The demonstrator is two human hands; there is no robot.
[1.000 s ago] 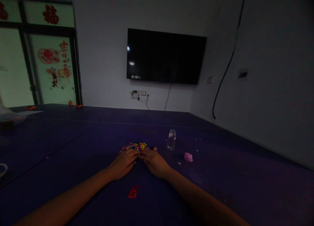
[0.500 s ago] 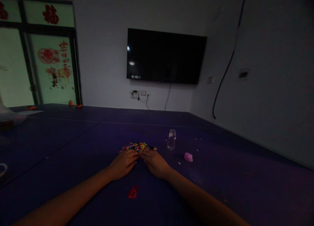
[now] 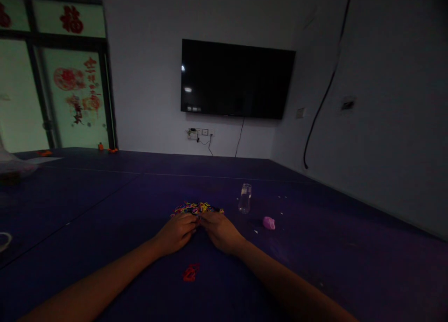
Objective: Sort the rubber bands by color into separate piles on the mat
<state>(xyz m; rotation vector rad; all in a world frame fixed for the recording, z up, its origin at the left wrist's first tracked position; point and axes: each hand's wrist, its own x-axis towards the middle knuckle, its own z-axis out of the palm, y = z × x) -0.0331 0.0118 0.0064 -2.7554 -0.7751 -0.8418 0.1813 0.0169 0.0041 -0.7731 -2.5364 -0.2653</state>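
A heap of small multicoloured elastic bands (image 3: 201, 206) lies on the dark blue surface in the middle of the head view. My left hand (image 3: 181, 229) is at the heap's near left side, its fingers bent and pressed together in among the bands. My right hand (image 3: 220, 228) meets it from the right, fingers also curled into the near edge. The fingertips almost touch, and which bands they pinch is partly hidden. Closer to me is a small separate cluster of red bands (image 3: 191, 272).
Right of the heap stands a clear jar (image 3: 244, 199), with a pink cap-like piece (image 3: 269, 223) nearer. White scraps (image 3: 255, 231) lie around them. A pale ring (image 3: 4, 241) and a plastic bag (image 3: 16, 165) are at far left. A television (image 3: 236, 79) hangs on the wall.
My fingertips have shifted very slightly at the near edge of the heap. The red cluster, jar and pink piece stay where they were.
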